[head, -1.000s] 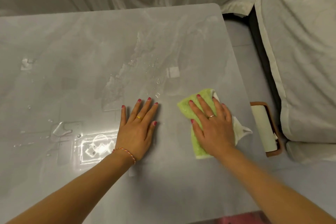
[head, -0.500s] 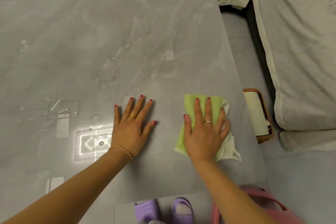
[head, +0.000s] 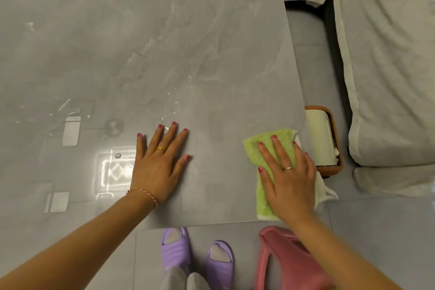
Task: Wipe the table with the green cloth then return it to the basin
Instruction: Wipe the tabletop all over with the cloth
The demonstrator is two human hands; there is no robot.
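Two hands are flat on the tabletop [head: 70, 30] right now. The right hand [head: 288, 176] presses down on the green cloth [head: 254, 150], fingers [head: 279, 148] stretched out and slightly fanned over it, palm on top, not pinching anything. That cloth sits at the near right corner of the tabletop, its white underside spilling just past the right edge. The left hand [head: 157, 162] rests bare on the surface near the middle, fingers spread wide, looking like a brace and gripping nothing.

Judging by the surface, the wiping is well short of finished. Water droplets [head: 175, 107] bead just beyond the left fingertips, a wet streaky smear [head: 150, 49] runs diagonally across the middle, and more wet marks [head: 68, 106] glint at the left side. The patch around the cloth looks drier, so the near right corner seems covered, while the centre, far side and left appear to need passes yet.

As for the return leg, a pink plastic thing [head: 282, 256] on the floor under the right forearm may be the basin, but only part of it shows, so I cannot say for certain. That step has not begun.
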